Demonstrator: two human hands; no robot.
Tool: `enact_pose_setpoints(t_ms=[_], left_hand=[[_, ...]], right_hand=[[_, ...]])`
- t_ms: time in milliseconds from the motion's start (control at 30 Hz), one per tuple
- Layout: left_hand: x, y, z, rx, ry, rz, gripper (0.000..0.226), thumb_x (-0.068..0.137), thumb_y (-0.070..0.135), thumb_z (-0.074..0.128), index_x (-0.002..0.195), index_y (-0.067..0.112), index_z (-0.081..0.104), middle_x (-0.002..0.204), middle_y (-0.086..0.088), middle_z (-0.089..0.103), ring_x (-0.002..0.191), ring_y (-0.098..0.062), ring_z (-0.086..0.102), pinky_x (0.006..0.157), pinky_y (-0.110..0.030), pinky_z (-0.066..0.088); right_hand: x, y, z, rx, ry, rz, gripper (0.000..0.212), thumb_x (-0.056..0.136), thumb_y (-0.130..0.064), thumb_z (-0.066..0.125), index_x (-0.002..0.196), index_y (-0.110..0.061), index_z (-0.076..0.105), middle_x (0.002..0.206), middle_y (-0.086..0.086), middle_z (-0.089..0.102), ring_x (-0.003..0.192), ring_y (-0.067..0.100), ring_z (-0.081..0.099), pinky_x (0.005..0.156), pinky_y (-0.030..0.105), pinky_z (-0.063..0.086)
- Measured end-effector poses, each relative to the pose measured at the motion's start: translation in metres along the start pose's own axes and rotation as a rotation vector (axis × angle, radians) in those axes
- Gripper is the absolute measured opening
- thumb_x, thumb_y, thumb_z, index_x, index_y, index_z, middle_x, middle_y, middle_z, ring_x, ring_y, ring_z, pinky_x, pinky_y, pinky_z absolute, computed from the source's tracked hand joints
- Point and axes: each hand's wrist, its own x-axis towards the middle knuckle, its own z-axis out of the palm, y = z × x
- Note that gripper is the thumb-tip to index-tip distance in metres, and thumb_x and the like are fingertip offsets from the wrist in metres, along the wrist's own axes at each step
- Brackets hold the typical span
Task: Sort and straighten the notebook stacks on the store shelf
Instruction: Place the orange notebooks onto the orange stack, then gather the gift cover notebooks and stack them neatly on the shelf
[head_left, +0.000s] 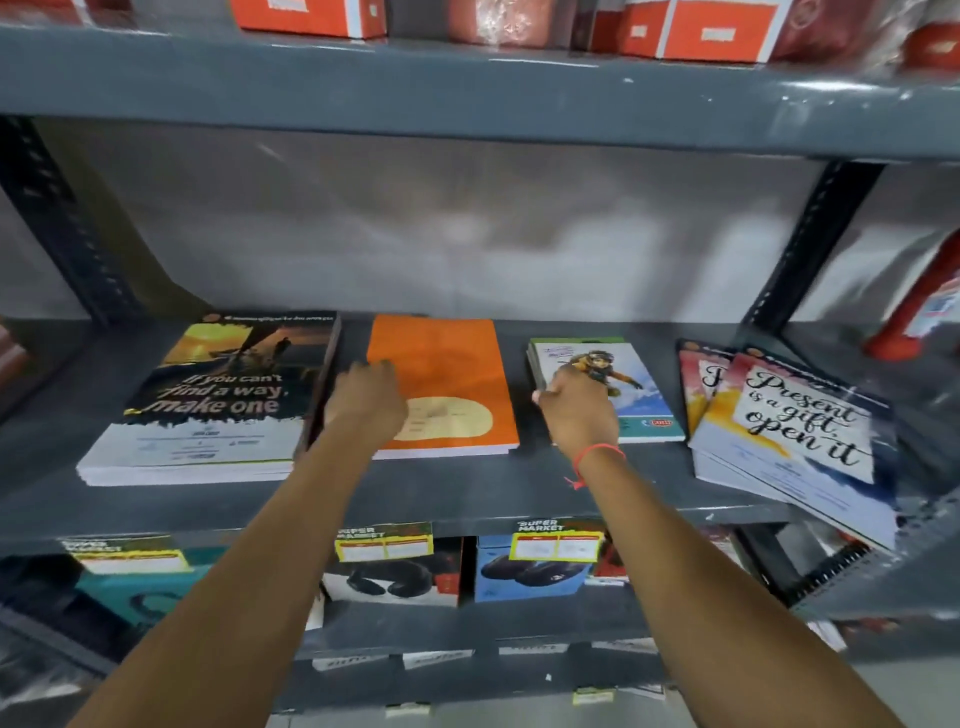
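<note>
On the middle grey metal shelf (467, 488), four notebook stacks are lying side by side, and the two in the centre are being handled. The orange notebook stack (447, 374) is being touched at its left edge by the left hand (366, 397), fingers curled together against the cover; whether anything is being pinched cannot be told. The smaller snowboarder-cover stack (623, 384) is being pressed at its left edge by the right hand (579, 410), fingers bent down over it. Squaring of these two stacks appears to be under way. Next, the fanned "Present is a gift" stack (789, 441), which is overhanging the shelf front at the right, would probably need aligning and pushing back. The dark "make one" stack (208, 405) is sitting fairly neat. Covers are looking glossy, flat and rectangular, with white page edges showing.
</note>
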Motion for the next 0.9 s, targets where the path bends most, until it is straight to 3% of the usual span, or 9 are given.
enact_pose_setpoints(t_ms=[133, 233, 400, 500, 600, 700, 733, 800, 900], left_hand=[[-0.024, 0.079, 0.02, -0.289, -0.028, 0.286, 0.025, 0.085, 0.011, 0.05, 0.104, 0.002, 0.063, 0.114, -0.02, 0.065, 0.107, -0.034, 0.058, 0.091, -0.036, 0.045], [-0.05, 0.147, 0.046, -0.467, -0.157, 0.449, 0.028, 0.083, 0.015, 0.046, 0.09, 0.002, 0.07, 0.105, -0.02, 0.07, 0.097, -0.035, 0.063, 0.085, -0.04, 0.051], [-0.091, 0.24, 0.091, -0.46, -0.349, 0.582, 0.025, 0.082, 0.005, 0.044, 0.069, 0.003, 0.066, 0.081, -0.019, 0.066, 0.084, -0.032, 0.064, 0.077, -0.042, 0.051], [-0.094, 0.275, 0.114, -0.418, -0.361, 0.533, 0.027, 0.082, 0.0, 0.041, 0.088, -0.001, 0.067, 0.101, -0.02, 0.069, 0.096, -0.034, 0.063, 0.086, -0.043, 0.052], [-0.089, 0.3, 0.131, -0.254, -0.342, 0.488, 0.034, 0.085, 0.0, 0.036, 0.112, -0.001, 0.057, 0.123, -0.024, 0.057, 0.112, -0.038, 0.054, 0.092, -0.042, 0.048], [-0.085, 0.317, 0.141, -0.109, -0.316, 0.442, 0.036, 0.087, 0.003, 0.035, 0.122, 0.0, 0.046, 0.133, -0.024, 0.047, 0.121, -0.04, 0.047, 0.096, -0.044, 0.043], [-0.083, 0.32, 0.142, -0.085, -0.298, 0.419, 0.037, 0.087, 0.003, 0.035, 0.123, 0.0, 0.044, 0.133, -0.024, 0.047, 0.121, -0.04, 0.047, 0.096, -0.045, 0.043], [-0.081, 0.326, 0.143, -0.065, -0.26, 0.37, 0.038, 0.088, 0.002, 0.037, 0.125, 0.0, 0.042, 0.132, -0.025, 0.049, 0.12, -0.041, 0.048, 0.094, -0.045, 0.044], [-0.075, 0.33, 0.145, -0.068, -0.245, 0.281, 0.04, 0.087, 0.003, 0.041, 0.127, 0.001, 0.041, 0.131, -0.025, 0.05, 0.119, -0.041, 0.049, 0.095, -0.044, 0.044]], right_hand=[[0.0, 0.05, -0.037, 0.009, 0.181, 0.084, 0.024, 0.087, -0.014, 0.043, 0.102, -0.001, 0.057, 0.108, 0.023, 0.065, 0.1, 0.041, 0.06, 0.077, 0.039, 0.048], [-0.003, 0.101, -0.066, 0.059, 0.23, 0.212, 0.024, 0.086, -0.018, 0.049, 0.101, -0.002, 0.059, 0.107, 0.024, 0.065, 0.099, 0.04, 0.059, 0.075, 0.036, 0.045], [-0.016, 0.199, -0.112, 0.001, 0.262, 0.467, 0.027, 0.088, -0.017, 0.044, 0.106, -0.001, 0.057, 0.111, 0.026, 0.064, 0.102, 0.041, 0.059, 0.08, 0.04, 0.047], [-0.03, 0.252, -0.129, -0.028, 0.271, 0.611, 0.034, 0.085, -0.016, 0.046, 0.113, -0.001, 0.054, 0.121, 0.028, 0.058, 0.112, 0.042, 0.054, 0.092, 0.041, 0.044], [-0.038, 0.287, -0.138, 0.055, 0.233, 0.687, 0.045, 0.08, -0.016, 0.058, 0.12, 0.003, 0.051, 0.127, 0.028, 0.055, 0.119, 0.04, 0.051, 0.097, 0.04, 0.041], [-0.038, 0.301, -0.148, 0.34, 0.112, 0.754, 0.046, 0.083, -0.012, 0.06, 0.124, 0.006, 0.049, 0.129, 0.022, 0.055, 0.117, 0.036, 0.054, 0.087, 0.035, 0.047], [-0.038, 0.3, -0.15, 0.488, 0.096, 0.757, 0.039, 0.084, -0.009, 0.058, 0.118, 0.007, 0.05, 0.124, 0.021, 0.056, 0.11, 0.036, 0.058, 0.079, 0.033, 0.05], [-0.036, 0.306, -0.151, 0.733, 0.06, 0.792, 0.002, 0.085, -0.004, 0.055, 0.086, -0.002, 0.054, 0.096, 0.015, 0.057, 0.078, 0.028, 0.06, 0.06, 0.026, 0.047], [-0.035, 0.317, -0.147, 0.9, 0.024, 0.812, 0.023, 0.085, -0.002, 0.051, 0.069, -0.017, 0.044, 0.074, 0.003, 0.049, 0.062, 0.013, 0.052, 0.048, 0.021, 0.049]])
